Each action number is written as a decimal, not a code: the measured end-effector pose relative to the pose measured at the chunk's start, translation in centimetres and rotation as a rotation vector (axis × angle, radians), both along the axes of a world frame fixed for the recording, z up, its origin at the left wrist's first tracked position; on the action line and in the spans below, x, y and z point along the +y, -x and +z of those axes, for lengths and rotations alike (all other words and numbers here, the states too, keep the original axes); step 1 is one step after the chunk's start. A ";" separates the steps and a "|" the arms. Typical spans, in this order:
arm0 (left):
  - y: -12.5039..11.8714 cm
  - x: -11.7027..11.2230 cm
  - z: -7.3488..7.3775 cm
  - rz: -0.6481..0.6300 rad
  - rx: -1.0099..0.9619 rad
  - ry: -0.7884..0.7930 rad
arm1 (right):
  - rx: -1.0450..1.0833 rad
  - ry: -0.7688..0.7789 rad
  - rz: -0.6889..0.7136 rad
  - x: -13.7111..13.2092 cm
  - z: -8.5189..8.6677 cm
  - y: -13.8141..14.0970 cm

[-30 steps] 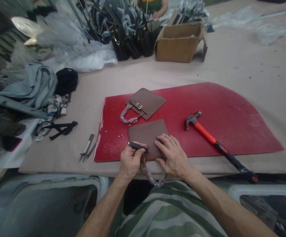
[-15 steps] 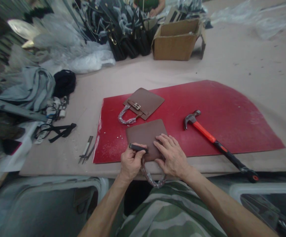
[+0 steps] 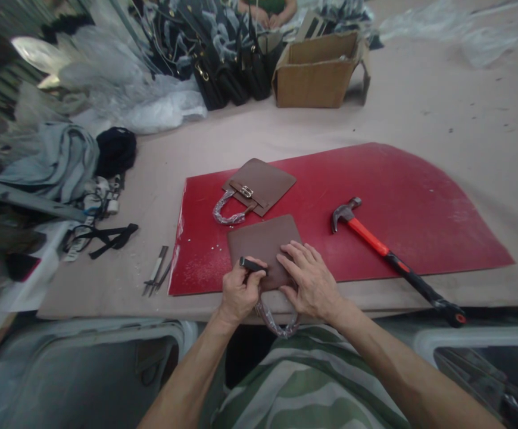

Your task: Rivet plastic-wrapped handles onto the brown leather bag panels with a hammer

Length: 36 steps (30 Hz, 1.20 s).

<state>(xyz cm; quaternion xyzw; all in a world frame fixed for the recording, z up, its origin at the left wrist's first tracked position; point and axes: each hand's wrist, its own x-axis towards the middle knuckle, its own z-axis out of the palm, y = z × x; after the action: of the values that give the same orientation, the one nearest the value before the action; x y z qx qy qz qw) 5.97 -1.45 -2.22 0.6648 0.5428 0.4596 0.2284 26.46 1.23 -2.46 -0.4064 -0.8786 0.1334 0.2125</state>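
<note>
A brown leather bag panel (image 3: 263,235) lies near the front edge of a red mat (image 3: 402,202), its plastic-wrapped handle (image 3: 281,329) hanging over the table edge towards me. My left hand (image 3: 240,293) grips a short black bar-like tool (image 3: 252,264), held slantwise with its lower end at the panel; its exact kind is unclear. Flat on the panel's right side, my right hand (image 3: 308,277) rests with fingers spread. Just beyond is a second brown panel (image 3: 268,179) with a metal clasp (image 3: 246,191) and a wrapped handle (image 3: 223,213).
A claw hammer (image 3: 375,244) with a red and black handle lies on the right, overhanging the mat. Slim metal tools (image 3: 155,271) lie left of the mat. Further back stand a cardboard box (image 3: 315,80), black bags (image 3: 227,83) and plastic wrapping (image 3: 165,110). Another person's hands (image 3: 270,19) show behind.
The black tool in my left hand has tilted slightly, its upper end shifting a little to the right. My right hand keeps its place on the panel. Behind, the other person's hands have come together.
</note>
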 end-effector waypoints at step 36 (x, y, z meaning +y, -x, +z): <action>-0.9 0.1 -0.6 0.024 0.074 -0.119 | -0.473 -0.083 -0.633 1.6 2.3 -11.7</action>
<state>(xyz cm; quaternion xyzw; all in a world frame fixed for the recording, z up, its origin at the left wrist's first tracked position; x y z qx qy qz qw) 6.87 -1.31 -2.84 0.6873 0.5306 0.4687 0.1626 38.19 2.87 -0.14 -0.6677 -0.7392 -0.0717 0.0513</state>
